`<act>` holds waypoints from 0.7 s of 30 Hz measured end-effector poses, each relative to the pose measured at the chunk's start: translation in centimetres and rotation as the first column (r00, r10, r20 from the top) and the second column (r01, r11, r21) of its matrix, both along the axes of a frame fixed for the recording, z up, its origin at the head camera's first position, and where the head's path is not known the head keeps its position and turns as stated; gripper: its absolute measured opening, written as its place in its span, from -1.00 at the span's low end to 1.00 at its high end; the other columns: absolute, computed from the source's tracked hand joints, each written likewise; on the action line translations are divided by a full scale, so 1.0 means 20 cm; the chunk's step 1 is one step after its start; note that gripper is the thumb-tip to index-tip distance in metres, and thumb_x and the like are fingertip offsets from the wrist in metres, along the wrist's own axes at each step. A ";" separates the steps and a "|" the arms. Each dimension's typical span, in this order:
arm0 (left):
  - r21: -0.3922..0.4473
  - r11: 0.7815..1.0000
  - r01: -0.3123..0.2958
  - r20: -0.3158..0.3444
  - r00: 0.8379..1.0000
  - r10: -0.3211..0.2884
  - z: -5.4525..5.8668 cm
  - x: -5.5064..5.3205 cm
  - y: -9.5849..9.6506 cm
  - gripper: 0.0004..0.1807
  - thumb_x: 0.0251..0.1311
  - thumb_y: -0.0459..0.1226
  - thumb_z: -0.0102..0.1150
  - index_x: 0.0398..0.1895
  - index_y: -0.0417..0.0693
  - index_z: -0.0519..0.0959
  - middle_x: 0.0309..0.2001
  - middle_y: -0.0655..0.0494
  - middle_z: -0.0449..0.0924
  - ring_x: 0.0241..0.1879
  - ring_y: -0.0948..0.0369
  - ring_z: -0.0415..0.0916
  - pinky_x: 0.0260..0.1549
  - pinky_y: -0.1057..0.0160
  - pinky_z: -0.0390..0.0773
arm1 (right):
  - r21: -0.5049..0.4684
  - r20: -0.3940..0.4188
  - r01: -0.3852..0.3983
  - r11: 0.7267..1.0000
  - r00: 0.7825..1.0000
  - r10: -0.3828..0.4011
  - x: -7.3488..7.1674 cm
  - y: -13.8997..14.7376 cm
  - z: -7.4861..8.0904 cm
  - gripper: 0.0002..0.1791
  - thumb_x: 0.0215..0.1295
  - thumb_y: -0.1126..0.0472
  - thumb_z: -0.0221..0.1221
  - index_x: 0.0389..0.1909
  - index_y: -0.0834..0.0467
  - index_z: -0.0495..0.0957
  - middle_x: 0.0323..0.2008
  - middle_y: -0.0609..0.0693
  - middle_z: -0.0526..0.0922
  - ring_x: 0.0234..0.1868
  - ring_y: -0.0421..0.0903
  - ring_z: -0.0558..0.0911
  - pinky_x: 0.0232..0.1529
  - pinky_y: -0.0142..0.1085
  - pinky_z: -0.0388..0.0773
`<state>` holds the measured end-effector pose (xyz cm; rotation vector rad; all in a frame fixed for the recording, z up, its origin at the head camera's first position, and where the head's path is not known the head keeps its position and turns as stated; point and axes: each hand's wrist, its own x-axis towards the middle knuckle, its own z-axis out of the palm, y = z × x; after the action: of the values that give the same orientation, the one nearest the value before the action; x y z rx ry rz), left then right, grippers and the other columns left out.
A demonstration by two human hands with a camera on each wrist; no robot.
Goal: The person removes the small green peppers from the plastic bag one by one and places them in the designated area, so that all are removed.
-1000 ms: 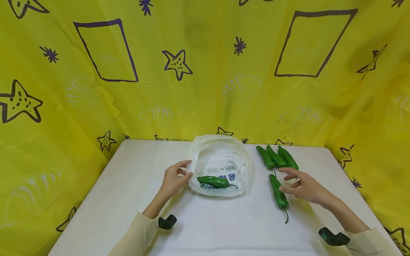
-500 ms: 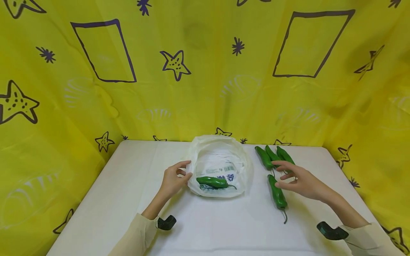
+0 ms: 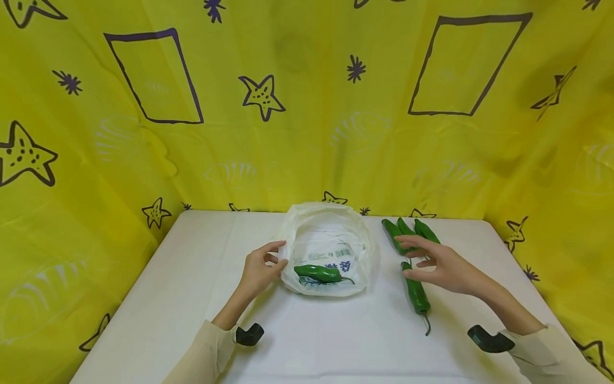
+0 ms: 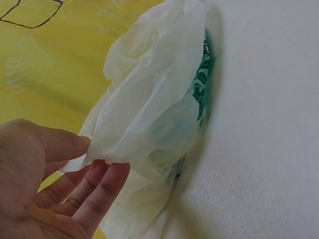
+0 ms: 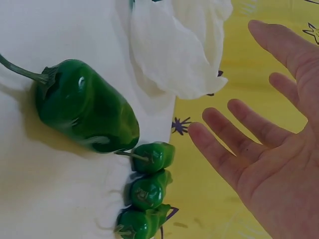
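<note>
My left hand [image 3: 259, 271] pinches the left rim of a pale plastic bag [image 3: 373, 256], thumb and fingers on its edge, as the left wrist view shows. The bag's mouth is spread wide, and one green chili pepper [image 3: 318, 273] lies inside on the printed film. To the right, my right hand [image 3: 448, 268] hovers with fingers spread, holding nothing. It overlaps the top of a single green pepper [image 3: 418, 296] in the head view. Three more green peppers [image 5: 148, 189] lie side by side behind that one, partly hidden by the hand in the head view.
A white cloth covers the table [image 3: 307, 341]. Yellow curtains [image 3: 307, 149] with drawn stars hang behind it and on both sides. A black wrist camera [image 3: 249, 334] sits at the left cuff, another black camera [image 3: 490, 339] at the right cuff.
My right hand has moved left and slightly away from me over the peppers, its fingers still loose. The left hand and the bag have stayed in place.
</note>
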<state>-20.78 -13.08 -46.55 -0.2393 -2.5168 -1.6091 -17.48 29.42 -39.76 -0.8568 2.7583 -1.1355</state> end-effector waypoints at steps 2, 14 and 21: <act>0.001 1.000 0.001 -0.003 1.000 -0.001 0.00 0.00 0.00 -0.51 0.12 -0.50 0.41 0.17 -0.15 0.67 -0.07 -0.10 0.66 -0.34 0.16 0.61 -0.54 0.30 0.66 | 0.006 -0.002 -0.001 1.000 1.000 0.001 -0.01 -0.01 0.01 -0.27 0.33 0.13 0.39 0.47 0.12 0.34 0.26 0.18 0.55 0.12 0.05 0.67 0.02 -0.05 0.68; -0.003 1.000 0.002 0.004 1.000 -0.002 0.00 0.01 -0.01 -0.50 0.14 -0.48 0.42 0.19 -0.14 0.66 -0.03 -0.12 0.64 -0.32 0.13 0.61 -0.52 0.32 0.66 | 0.017 0.017 -0.058 0.998 0.998 0.058 -0.06 -0.13 0.08 -0.29 0.33 0.12 0.39 0.45 0.09 0.37 0.32 0.20 0.51 0.12 0.09 0.66 0.05 -0.04 0.67; -0.013 1.000 0.002 -0.005 1.000 -0.002 0.01 0.01 -0.01 -0.50 0.14 -0.47 0.43 0.19 -0.14 0.66 -0.03 -0.12 0.65 -0.32 0.14 0.62 -0.51 0.34 0.64 | 0.028 -0.019 -0.101 0.995 0.995 0.101 -0.11 -0.19 0.11 -0.31 0.30 0.13 0.41 0.42 0.11 0.41 0.26 0.19 0.56 0.11 0.10 0.66 0.00 -0.07 0.69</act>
<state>-20.54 -13.31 -46.41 -0.2473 -2.5248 -1.5911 -19.63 25.54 -37.64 -0.9979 2.7045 -1.0768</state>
